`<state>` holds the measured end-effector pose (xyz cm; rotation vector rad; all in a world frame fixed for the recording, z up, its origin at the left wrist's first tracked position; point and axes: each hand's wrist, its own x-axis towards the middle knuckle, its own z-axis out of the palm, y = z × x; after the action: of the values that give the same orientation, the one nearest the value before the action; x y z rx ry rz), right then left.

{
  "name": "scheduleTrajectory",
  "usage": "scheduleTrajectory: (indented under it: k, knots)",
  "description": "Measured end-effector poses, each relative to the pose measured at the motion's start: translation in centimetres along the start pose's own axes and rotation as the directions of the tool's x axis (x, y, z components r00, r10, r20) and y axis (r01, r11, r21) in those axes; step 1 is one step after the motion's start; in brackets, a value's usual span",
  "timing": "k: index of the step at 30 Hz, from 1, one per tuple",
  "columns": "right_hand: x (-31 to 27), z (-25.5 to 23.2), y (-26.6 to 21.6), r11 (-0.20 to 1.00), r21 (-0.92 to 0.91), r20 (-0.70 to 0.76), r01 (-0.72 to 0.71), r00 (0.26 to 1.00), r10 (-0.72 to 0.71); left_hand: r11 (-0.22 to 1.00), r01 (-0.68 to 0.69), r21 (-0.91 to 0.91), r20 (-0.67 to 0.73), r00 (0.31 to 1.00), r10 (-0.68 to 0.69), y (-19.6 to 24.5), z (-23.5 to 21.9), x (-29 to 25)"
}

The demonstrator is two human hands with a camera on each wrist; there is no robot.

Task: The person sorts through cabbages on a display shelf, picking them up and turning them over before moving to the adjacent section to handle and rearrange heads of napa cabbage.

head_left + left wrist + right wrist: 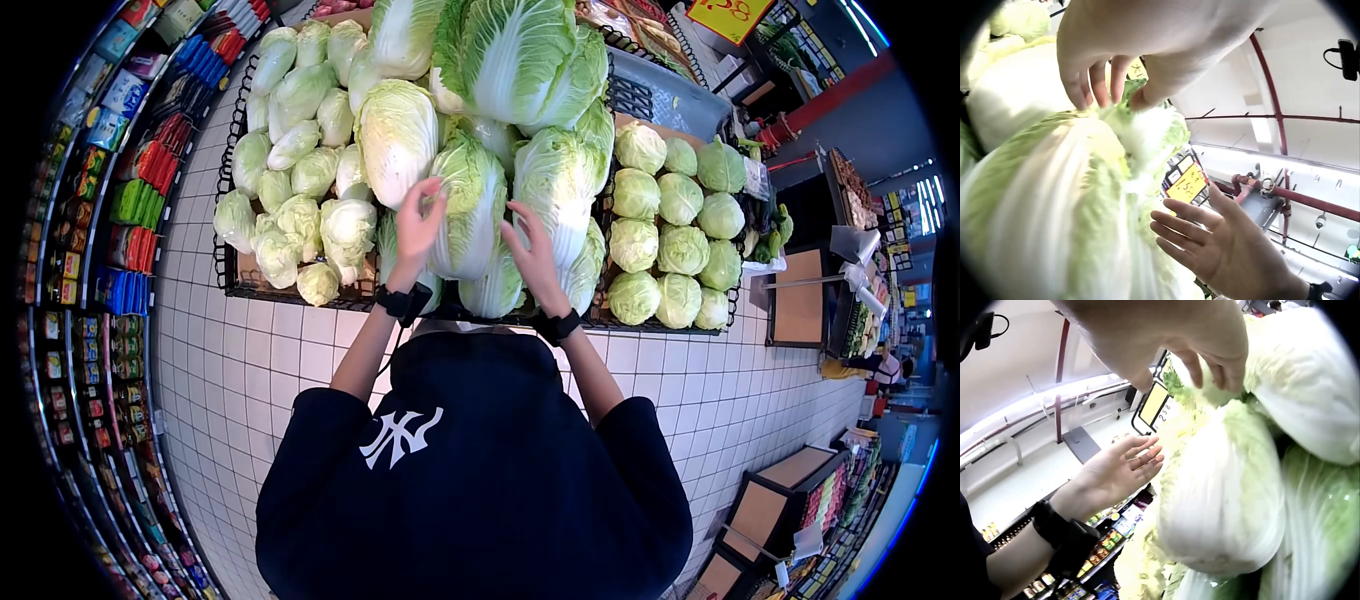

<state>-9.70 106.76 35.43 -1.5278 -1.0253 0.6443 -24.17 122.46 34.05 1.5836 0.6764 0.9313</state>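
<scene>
Pale green between left hand [418,228] and right hand [533,258], both loose-fingered, empty: middle cabbage [468,212], probably heavy, firm, easily bruised; best cradled beneath near white base [457,264].

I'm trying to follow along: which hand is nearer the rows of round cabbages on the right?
Right. The right hand is to the left of the round cabbages; the left hand is farther left, on the other side of a long cabbage.
</scene>
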Motion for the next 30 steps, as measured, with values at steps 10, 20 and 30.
scheduleTrajectory:
  k: [10, 20, 30]
  knots:
    - [0.5, 5.0, 3.7, 0.941, -0.339, -0.131, -0.001, 0.990, -0.046, 0.958, 0.258, 0.126, -0.187, 0.955, -0.232, -6.1, -0.9, -3.8]
    - [1.6, 6.1, 5.5, 0.976, -0.201, -0.169, -0.081, 0.985, 0.047, 0.896, 0.409, -0.174, 0.035, 0.912, -0.410, -5.8, -0.3, -2.4]
    - [1.7, 6.1, 5.0, 0.985, 0.145, -0.072, -0.099, 0.991, 0.110, 0.900, 0.423, -0.105, -0.038, 0.903, -0.429, -4.2, 0.8, -2.3]
